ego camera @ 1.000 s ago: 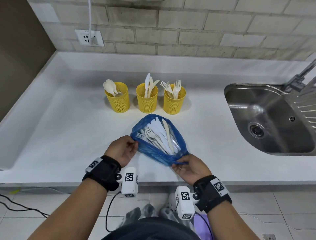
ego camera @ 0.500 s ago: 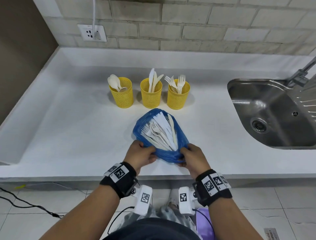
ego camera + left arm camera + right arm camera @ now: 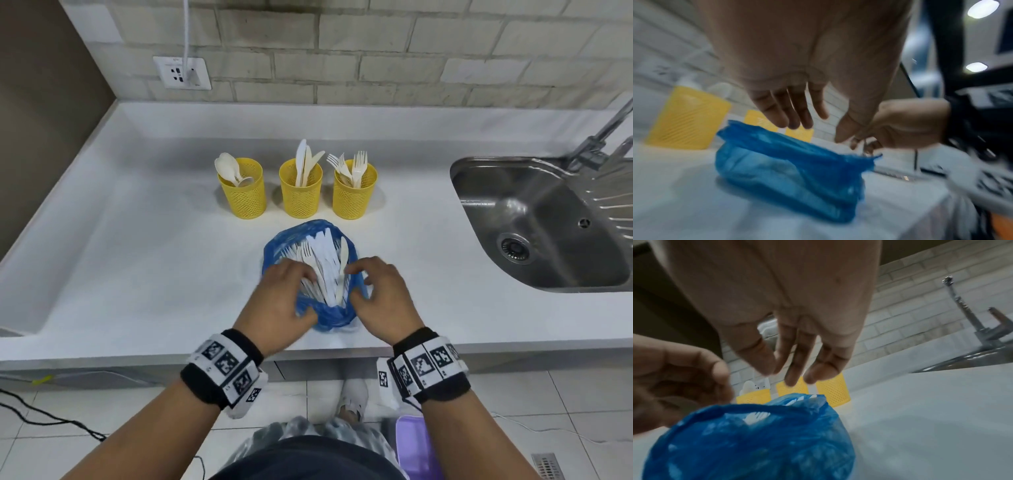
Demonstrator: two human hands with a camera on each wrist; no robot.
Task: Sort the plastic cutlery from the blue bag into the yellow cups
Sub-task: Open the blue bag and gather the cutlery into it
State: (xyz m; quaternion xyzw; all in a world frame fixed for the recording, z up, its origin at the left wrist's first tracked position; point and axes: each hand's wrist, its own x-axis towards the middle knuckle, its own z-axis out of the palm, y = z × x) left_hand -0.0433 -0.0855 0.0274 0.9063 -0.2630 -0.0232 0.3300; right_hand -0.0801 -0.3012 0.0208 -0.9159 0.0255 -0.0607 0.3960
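Note:
The blue bag (image 3: pixel 274 250) (image 3: pixel 787 170) (image 3: pixel 756 443) lies open on the white counter, and white forks and knives (image 3: pixel 325 260) show inside it. My left hand (image 3: pixel 291 291) (image 3: pixel 818 128) hovers over the bag's left side with its fingers straight, holding nothing. My right hand (image 3: pixel 363 284) (image 3: pixel 791 374) hovers over the right side, fingers relaxed and empty. Behind the bag stand three yellow mesh cups: the left cup (image 3: pixel 243 195) holds spoons, the middle cup (image 3: pixel 300 197) knives, the right cup (image 3: pixel 354 198) forks.
A steel sink (image 3: pixel 534 219) with a faucet (image 3: pixel 599 137) is set into the counter at the right. A wall socket (image 3: pixel 181 73) with a plugged cable sits on the brick wall. The counter's front edge (image 3: pixel 137 353) runs just behind my wrists.
Both hands have let go of the bag's near rim and moved forward over its opening. The bag's near end now sits bunched between my wrists.

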